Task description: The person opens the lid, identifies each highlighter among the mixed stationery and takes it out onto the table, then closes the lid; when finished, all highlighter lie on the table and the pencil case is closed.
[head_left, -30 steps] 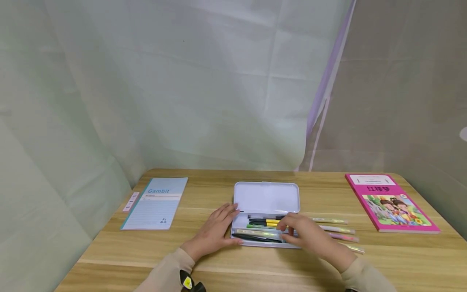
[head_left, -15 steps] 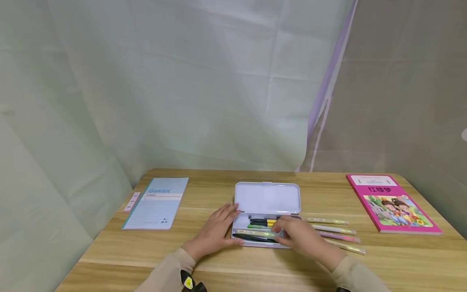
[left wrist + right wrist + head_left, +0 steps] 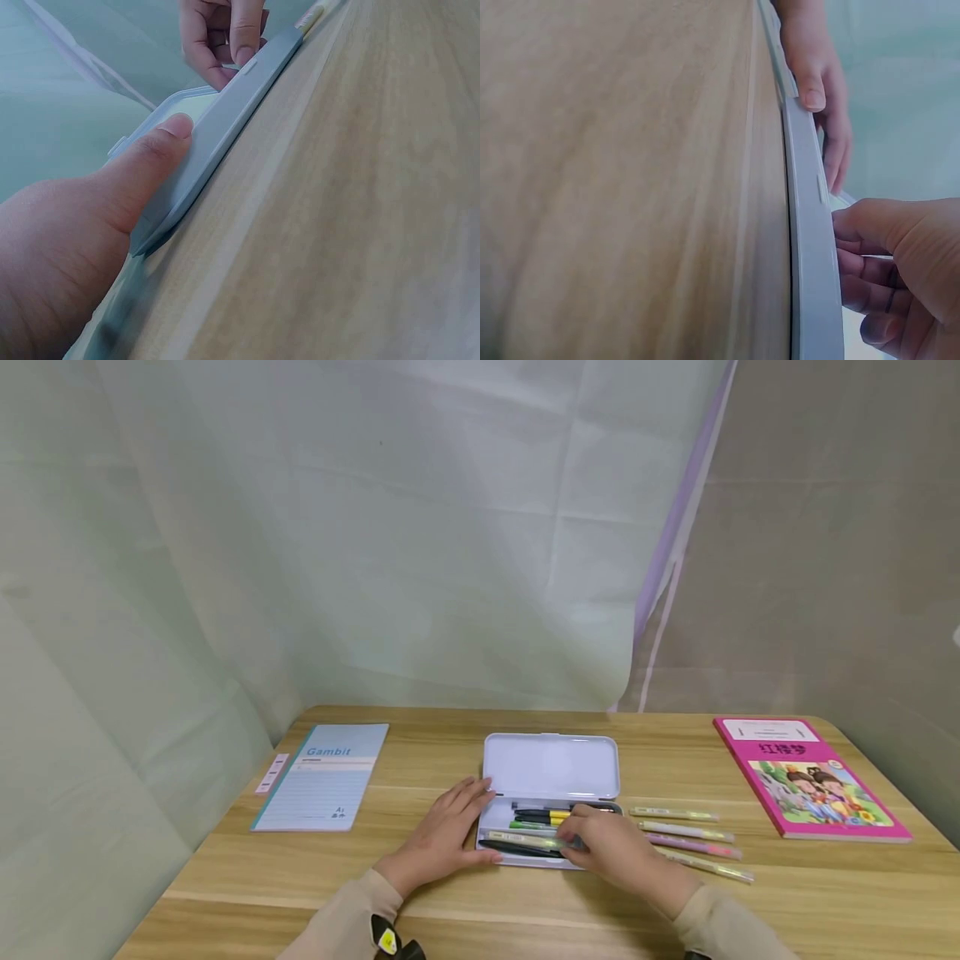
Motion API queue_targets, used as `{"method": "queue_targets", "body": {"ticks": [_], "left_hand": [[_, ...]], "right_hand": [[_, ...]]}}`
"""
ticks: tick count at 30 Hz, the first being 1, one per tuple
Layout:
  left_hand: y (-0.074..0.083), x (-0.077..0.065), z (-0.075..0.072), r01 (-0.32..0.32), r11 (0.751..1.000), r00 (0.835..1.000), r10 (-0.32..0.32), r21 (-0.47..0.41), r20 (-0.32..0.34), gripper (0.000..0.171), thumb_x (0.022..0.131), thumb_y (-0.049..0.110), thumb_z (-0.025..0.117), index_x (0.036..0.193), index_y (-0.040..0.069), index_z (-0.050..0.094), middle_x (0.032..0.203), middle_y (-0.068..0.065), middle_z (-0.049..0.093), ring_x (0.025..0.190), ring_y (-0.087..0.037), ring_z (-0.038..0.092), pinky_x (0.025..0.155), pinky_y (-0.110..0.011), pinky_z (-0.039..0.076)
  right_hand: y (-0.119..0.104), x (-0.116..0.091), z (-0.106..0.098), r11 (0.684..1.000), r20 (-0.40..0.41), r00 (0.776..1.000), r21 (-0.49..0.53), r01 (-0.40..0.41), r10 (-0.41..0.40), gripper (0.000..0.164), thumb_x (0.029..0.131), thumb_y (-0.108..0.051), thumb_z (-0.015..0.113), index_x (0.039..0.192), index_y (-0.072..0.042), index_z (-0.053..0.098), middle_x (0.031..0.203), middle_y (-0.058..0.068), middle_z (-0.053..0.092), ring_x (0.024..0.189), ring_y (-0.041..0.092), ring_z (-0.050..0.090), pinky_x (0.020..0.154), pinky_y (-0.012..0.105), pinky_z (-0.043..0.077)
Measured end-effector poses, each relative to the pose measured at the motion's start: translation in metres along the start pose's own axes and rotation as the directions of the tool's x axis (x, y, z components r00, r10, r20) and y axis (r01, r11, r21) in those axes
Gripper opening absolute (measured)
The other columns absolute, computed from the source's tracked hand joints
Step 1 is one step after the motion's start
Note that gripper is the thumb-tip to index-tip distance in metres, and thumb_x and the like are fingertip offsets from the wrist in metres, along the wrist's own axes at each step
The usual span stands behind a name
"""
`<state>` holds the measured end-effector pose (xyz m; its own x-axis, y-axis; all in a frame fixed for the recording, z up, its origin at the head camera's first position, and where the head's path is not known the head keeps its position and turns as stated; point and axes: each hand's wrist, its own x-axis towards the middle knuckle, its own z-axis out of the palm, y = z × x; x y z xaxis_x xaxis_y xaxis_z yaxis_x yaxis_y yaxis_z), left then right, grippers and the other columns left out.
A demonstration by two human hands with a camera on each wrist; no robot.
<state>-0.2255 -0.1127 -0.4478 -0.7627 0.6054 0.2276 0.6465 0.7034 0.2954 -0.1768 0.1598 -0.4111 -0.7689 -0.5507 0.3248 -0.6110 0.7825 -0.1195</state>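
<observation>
A white pencil case (image 3: 550, 766) lies with its lid swung back. In its tray are a black pen (image 3: 521, 849), a green pen (image 3: 528, 826), yellow-and-black pens (image 3: 555, 817) and a pale pen with a yellow-green end (image 3: 517, 839). My left hand (image 3: 442, 835) rests at the case's left end, fingers stretched by the hinge side. Its thumb (image 3: 161, 150) presses the front wall. My right hand (image 3: 611, 847) reaches into the tray, finger and thumb pinching around the pale pen's right end. Curled fingers (image 3: 870, 285) show behind the front wall, which hides the pen in both wrist views.
Several loose pens (image 3: 693, 833) lie side by side just right of the case. A blue notebook (image 3: 322, 785) is at the table's left with a small pink card (image 3: 272, 774) beside it. A pink book (image 3: 810, 777) lies far right. Curtains (image 3: 450, 568) hang behind the wooden table (image 3: 420, 910).
My right hand has shifted slightly left along the tray, over the pale pen's end, uncovering more of the loose pens. The left hand and the case have stayed in place.
</observation>
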Motion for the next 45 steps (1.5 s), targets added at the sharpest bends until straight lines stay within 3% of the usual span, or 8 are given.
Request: {"method": "queue_targets", "body": {"ticks": [7,20,34,45], "left_hand": [[0.0005,0.0004,-0.0015,0.008,1.0,1.0,-0.008,-0.004,0.007,0.089,0.079,0.065,0.064,0.146,0.012,0.04,0.158,-0.004,0.03,0.146,-0.031,0.026,0.117,-0.052,0.027],[-0.0002,0.0,-0.0024,-0.008,1.0,1.0,0.008,-0.002,0.003,0.089,0.079,0.065,0.063,0.146,0.01,0.04,0.158,-0.004,0.03,0.146,-0.031,0.026,0.116,-0.052,0.029],[-0.0007,-0.0005,-0.0002,-0.017,1.0,1.0,0.017,0.007,-0.006,0.088,0.08,0.063,0.064,0.146,0.01,0.041,0.157,-0.005,0.031,0.145,-0.032,0.027,0.116,-0.053,0.029],[-0.0002,-0.0005,-0.0005,-0.014,1.0,1.0,0.014,0.018,-0.005,0.09,0.079,0.065,0.063,0.146,0.01,0.04,0.157,-0.005,0.03,0.145,-0.031,0.027,0.116,-0.052,0.029]], "right_hand": [[0.0009,0.0014,0.001,1.0,0.008,1.0,0.014,-0.01,0.01,0.008,0.079,-0.019,0.076,0.087,-0.017,0.074,0.079,-0.009,0.057,0.063,-0.001,0.053,0.054,0.017,0.045],[-0.0007,0.0049,-0.0038,1.0,0.084,0.996,-0.014,-0.015,0.016,0.006,0.079,-0.02,0.078,0.083,-0.02,0.073,0.078,-0.011,0.055,0.069,0.001,0.055,0.057,0.019,0.047],[0.001,0.0083,-0.0029,1.0,0.093,0.996,0.027,-0.013,0.01,0.014,0.078,-0.02,0.078,0.075,-0.019,0.065,0.075,-0.009,0.055,0.066,0.0,0.051,0.056,0.018,0.044],[0.0055,0.0081,-0.0045,0.998,0.105,0.994,0.054,0.033,-0.038,0.015,0.081,-0.018,0.075,0.076,-0.019,0.061,0.076,-0.011,0.054,0.066,-0.003,0.047,0.057,0.016,0.043]]}}
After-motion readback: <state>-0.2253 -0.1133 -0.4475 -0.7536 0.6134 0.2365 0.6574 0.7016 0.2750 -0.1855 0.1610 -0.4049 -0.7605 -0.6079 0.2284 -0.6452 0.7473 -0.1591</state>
